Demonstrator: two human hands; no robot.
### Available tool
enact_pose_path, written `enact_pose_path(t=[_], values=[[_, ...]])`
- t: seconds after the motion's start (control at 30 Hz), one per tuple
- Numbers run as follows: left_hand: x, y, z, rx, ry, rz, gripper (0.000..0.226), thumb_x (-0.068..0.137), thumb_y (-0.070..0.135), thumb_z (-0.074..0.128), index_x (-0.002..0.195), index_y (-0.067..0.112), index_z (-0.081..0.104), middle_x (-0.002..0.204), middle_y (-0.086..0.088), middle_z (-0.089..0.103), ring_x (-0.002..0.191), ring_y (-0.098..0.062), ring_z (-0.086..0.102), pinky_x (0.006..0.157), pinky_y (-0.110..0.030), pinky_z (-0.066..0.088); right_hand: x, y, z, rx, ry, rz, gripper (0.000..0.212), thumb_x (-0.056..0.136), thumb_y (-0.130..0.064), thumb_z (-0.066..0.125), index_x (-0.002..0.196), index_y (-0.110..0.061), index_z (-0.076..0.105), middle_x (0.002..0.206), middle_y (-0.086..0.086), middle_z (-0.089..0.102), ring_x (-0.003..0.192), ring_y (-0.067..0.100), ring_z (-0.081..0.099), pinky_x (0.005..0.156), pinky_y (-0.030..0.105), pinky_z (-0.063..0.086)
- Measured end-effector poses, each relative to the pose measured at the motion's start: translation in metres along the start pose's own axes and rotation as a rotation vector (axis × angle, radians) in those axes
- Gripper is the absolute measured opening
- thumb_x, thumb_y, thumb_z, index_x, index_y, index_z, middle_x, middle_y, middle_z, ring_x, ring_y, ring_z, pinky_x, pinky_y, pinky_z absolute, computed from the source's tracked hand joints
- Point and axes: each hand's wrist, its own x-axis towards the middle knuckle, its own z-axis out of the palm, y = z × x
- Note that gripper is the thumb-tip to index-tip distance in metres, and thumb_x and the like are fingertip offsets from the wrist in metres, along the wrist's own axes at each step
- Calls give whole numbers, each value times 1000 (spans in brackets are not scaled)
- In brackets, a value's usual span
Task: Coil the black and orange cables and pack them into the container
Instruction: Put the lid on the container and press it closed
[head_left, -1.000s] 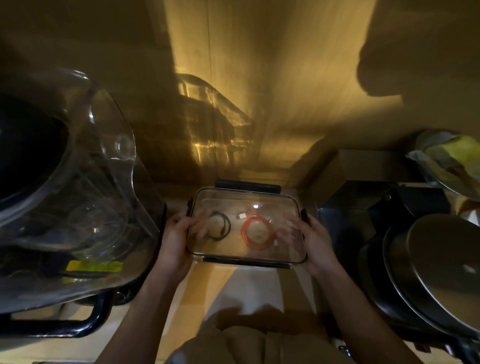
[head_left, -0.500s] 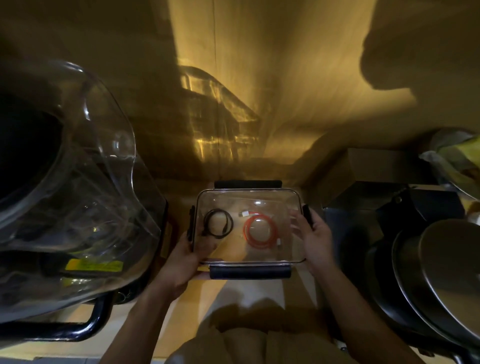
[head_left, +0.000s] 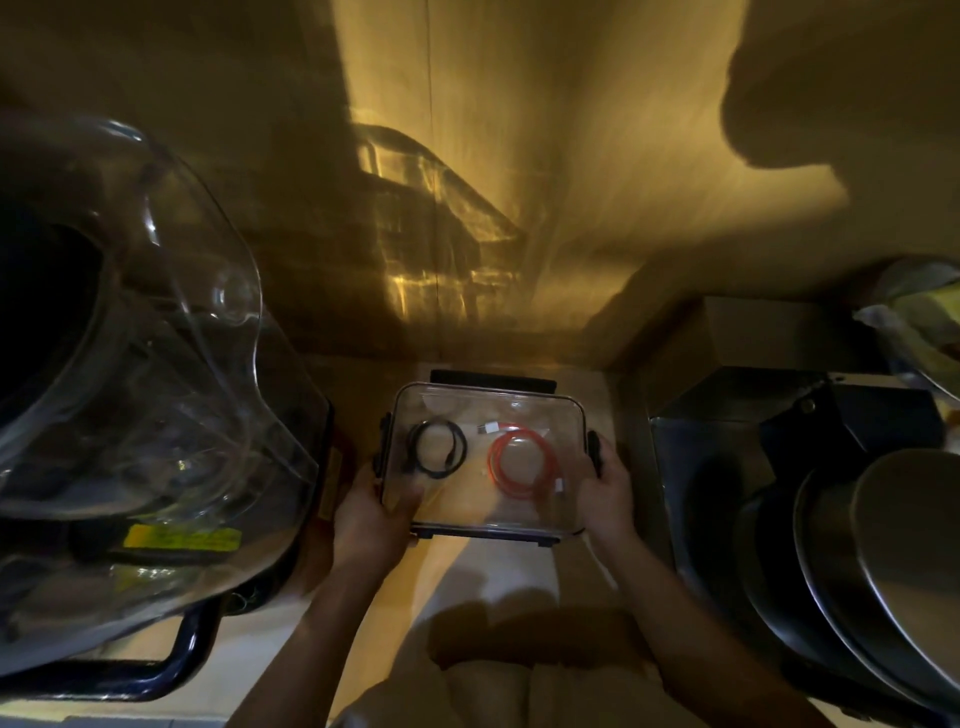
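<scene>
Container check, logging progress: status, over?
Left hand and right hand grip the container. Black cable and orange cable coiled inside, lid on. Nothing in the way.

Single head-worn wide-angle view, looking forward and steeply down, close above the held container

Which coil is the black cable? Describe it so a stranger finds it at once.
Find the clear lidded container held between the left hand and right hand. Inside lie two coils, apart. The black cable is the smaller left ring; its neighbour, the orange cable, has white plugs.
</scene>
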Motion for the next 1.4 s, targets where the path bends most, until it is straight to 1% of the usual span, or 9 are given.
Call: enact_pose_path(t=[0.23,0.4,0.63,0.83,1.0,1.1,1.2,1.3,1.4], values=[[4,-2,-1,283,-3,77,59,85,62,55,131,26,48,113,-3,67,99,-28,64,81,-40,54,0,0,1,-59,12,27,28,100,-20,48,126,-24,59,115,0,68,108,19,63,95,48,52],[7,-2,-1,365,5,47,52,91,61,46,118,18,57,93,-4,64,83,-23,62,68,-32,47,5,1,-1,-139,-18,38,35,101,-15,45,133,-18,55,123,5,65,114,23,59,100,46,49],[23,-7,8,221,26,-52,40,99,45,43,101,11,65,86,-11,64,79,-26,62,71,-35,50,8,3,-6,-177,-51,41,31,100,-14,46,128,-16,57,115,6,66,109,23,61,95,44,52],[22,-4,14,32,12,-104,18,96,39,54,90,23,58,75,-3,58,69,-18,56,66,-33,44,12,2,-13,-168,-48,64,26,100,-18,48,123,-17,59,109,5,65,106,23,60,95,47,51],[21,-16,17,-11,56,4,24,95,45,52,93,24,62,81,0,63,84,-25,63,73,-36,51,5,12,-17,-127,10,76,21,97,-29,58,110,-14,64,100,9,70,100,29,66,86,48,55],[8,-13,21,15,113,118,21,98,36,51,112,21,60,78,15,56,83,-21,65,59,-23,42,-12,26,-24,-140,121,1,39,91,-39,64,121,-14,62,103,8,72,99,26,69,78,38,56],[-6,-12,19,36,145,230,54,98,32,52,148,25,33,98,7,64,83,-15,64,66,-23,47,-28,34,-29,-208,87,-117,59,92,-49,60,144,-31,40,126,1,66,108,18,67,88,44,58],[-15,-20,20,81,88,330,67,97,39,49,154,34,15,141,-8,53,106,-27,65,84,-31,51,-43,33,-31,-320,28,-221,61,97,-48,51,151,-37,25,151,-1,44,120,14,60,96,43,54],[-21,-31,23,204,38,404,65,97,50,40,151,49,5,156,-3,31,125,-28,54,95,-42,52,-53,32,-31,-504,14,-235,56,102,-40,41,154,-30,24,163,3,19,141,24,38,108,41,42]])
